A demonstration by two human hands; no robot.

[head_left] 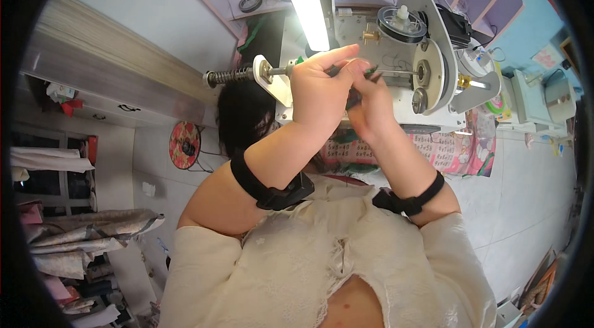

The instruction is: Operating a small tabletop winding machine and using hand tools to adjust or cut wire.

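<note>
Both hands meet over the middle of a bench winding machine, at the line of its spindle. My left hand [318, 90] is closed, its index finger stretched to the right and its thumb bent beside my right fingers. My right hand [374, 102] pinches a small dark piece with green parts [370, 72]; the fingers hide most of it. A thin metal shaft [399, 72] runs from there to a hex nut [423, 72] on the round white plate. On the left, a spring-loaded rod [229, 76] passes through a white bracket [263, 74] toward my left hand.
A bright tube lamp [302, 3] hangs over the machine. Behind my right hand stands a wire spool [402, 23]. A printed pink mat [427, 148] hangs at the near edge. Purple shelves [476, 0] stand behind; a red patterned round stool [185, 145] stands left.
</note>
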